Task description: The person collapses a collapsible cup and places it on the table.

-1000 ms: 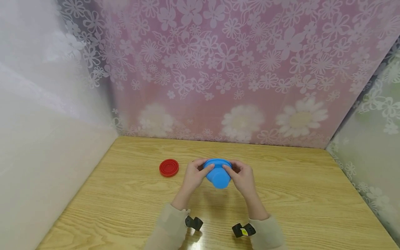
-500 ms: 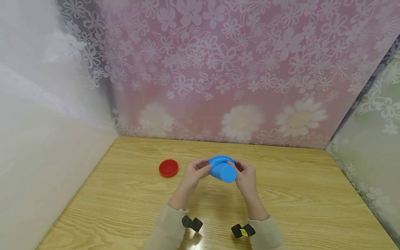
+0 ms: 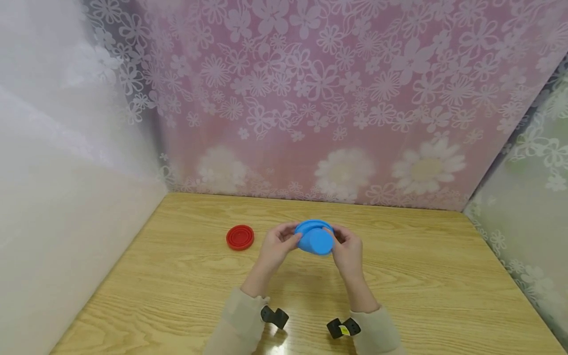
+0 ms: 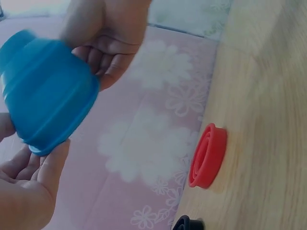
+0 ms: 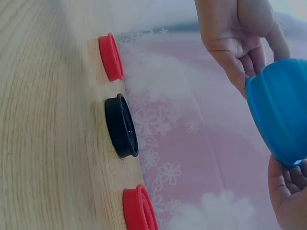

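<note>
A blue collapsible cup (image 3: pixel 320 240) with stepped walls is held up in front of me, its small round base tilted toward the head camera. My left hand (image 3: pixel 275 246) grips the rim on one side, thumb on the near wall. On the opposite side my right hand (image 3: pixel 348 250) holds the cup, its thumb against the wall beside the base. Both wrist views show the walls pulled out into a cone, with fingers pinching the wide rim (image 4: pixel 36 148). The inside of the cup is hidden.
A flattened red collapsible cup (image 3: pixel 240 237) lies on the wooden table (image 3: pixel 186 286), left of my hands. The right wrist view also shows a black one (image 5: pixel 121 125) and another red one (image 5: pixel 139 208). A flowered curtain (image 3: pixel 284 123) rises behind the table.
The cup's base has swung up and to the right, now facing the head camera more. Both hands have shifted slightly with it and keep their grip. The red cup stays put.
</note>
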